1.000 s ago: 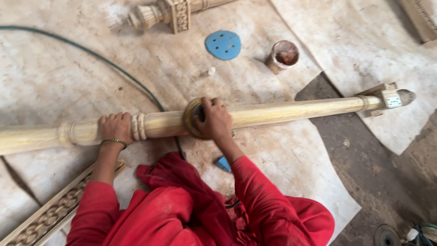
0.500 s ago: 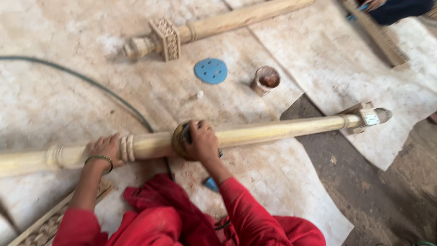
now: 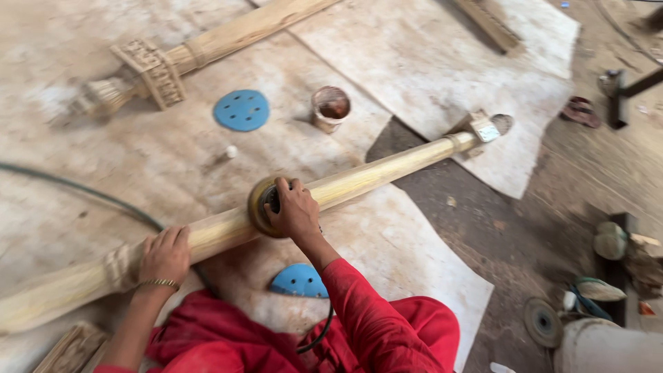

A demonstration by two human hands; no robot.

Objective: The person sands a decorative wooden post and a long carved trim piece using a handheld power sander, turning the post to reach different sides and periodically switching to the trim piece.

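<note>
A long pale turned wooden post [image 3: 373,173] lies across dusty sheets on the floor, running from lower left to upper right. My right hand [image 3: 295,211] grips a round disc sander [image 3: 262,206] pressed against the post's middle. My left hand [image 3: 164,255], with a bangle on the wrist, rests on the post beside a ringed turned section and steadies it. Red sleeves and red clothing fill the bottom of the view. The sander's dark cable [image 3: 318,338] curls down by my right arm.
A blue sanding disc [image 3: 241,110] and a small brown-stained tin [image 3: 331,107] lie beyond the post. A second blue disc [image 3: 298,281] sits under my right arm. Another carved post [image 3: 207,48] lies farther off. A green hose [image 3: 76,190] crosses left. Tools and a grinding disc [image 3: 543,321] clutter the right.
The view has swung to the right and tilted, so the post now runs diagonally. Both hands keep their places on the post and sander.
</note>
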